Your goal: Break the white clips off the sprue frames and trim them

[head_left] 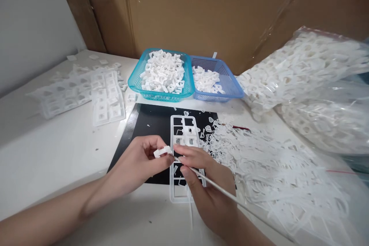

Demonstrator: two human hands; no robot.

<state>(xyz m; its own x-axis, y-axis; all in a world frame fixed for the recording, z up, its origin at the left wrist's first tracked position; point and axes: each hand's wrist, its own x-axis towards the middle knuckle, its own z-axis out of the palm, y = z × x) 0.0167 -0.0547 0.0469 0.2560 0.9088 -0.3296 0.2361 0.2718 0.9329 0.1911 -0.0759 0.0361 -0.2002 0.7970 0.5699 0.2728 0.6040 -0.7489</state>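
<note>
My left hand (147, 159) pinches a small white plastic piece (162, 151) between thumb and fingers. In my right hand (209, 184) is a thin, pale rod-like tool (219, 188); its tip meets the piece at my left fingertips, and its shaft runs down to the lower right. Both hands are close together over a white plastic frame (172, 190) divided into small windows. Some windows hold square pieces, and others show the black mat (152, 123) beneath. My right hand hides part of the frame.
A teal basket (160, 96) and a blue basket (235, 88) hold white pieces at the back. Thin white scraps (259, 161) heap up on the right, beside clear bags (311, 69) of parts. More white frames (108, 98) lie on the left. Cardboard (201, 11) stands behind.
</note>
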